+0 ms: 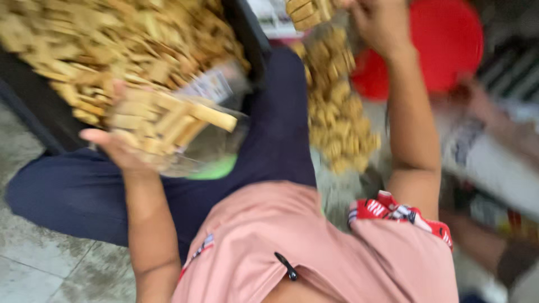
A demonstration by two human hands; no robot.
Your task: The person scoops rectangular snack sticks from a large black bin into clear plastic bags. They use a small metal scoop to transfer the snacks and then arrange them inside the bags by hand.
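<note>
The view tips down over a pink shirt [337,252] and dark blue trousers [269,134], the person seated on a grey tiled floor [39,264]. The left hand [120,143] is up under a clear plastic bag [191,140] packed with tan biscuit sticks [168,120], palm beneath it, thumb stretched out to the left, fingers wrapped round the bundle and gripping it (the picture is smeared, so the fingertips themselves are lost behind the bag). One stick juts out to the right from the bundle. Just behind and touching that bag, a big heap of the same sticks [112,39] fills a dark tray [39,106] at upper left.

Over on the other side, the right hand [379,22] is raised near the top edge, closed round the neck of a second, long clear bag [337,106] stuffed with golden pieces; that bag hangs down beside the right forearm, its lower end near the floor. Behind the hand sits a red round lid or bowl [449,39]. At far right, blurred, another person's arm [499,252] shows low down.
</note>
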